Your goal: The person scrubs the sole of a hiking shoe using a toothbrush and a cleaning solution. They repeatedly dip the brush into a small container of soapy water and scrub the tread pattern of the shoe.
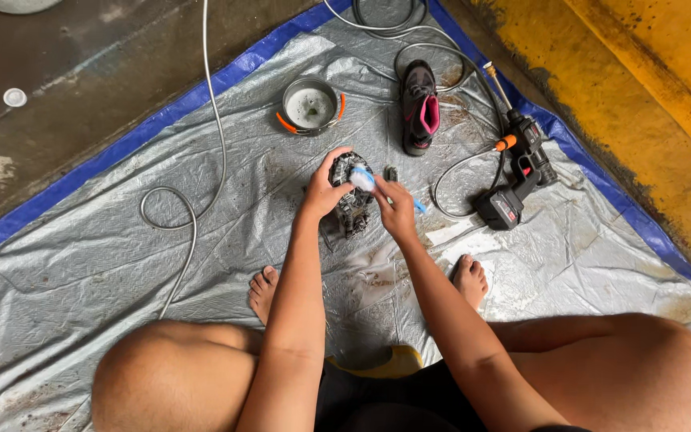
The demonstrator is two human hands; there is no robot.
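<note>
A: Where is the shoe?
B: Left hand, fingers clamped on the muddy shoe above the tarp.
A: And the right hand?
B: Fingers closed around a brush (blue handle), bristles on the shoe.

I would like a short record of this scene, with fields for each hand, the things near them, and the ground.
left hand: holds a dark muddy shoe, sole turned up
right hand: holds a blue brush against that shoe
second shoe: black with pink lining, lying apart on the sheet
bowl: round, orange handles, cloudy water
spray gun: black, with hose, right of the hands
ground: silver tarp with blue edge
</note>
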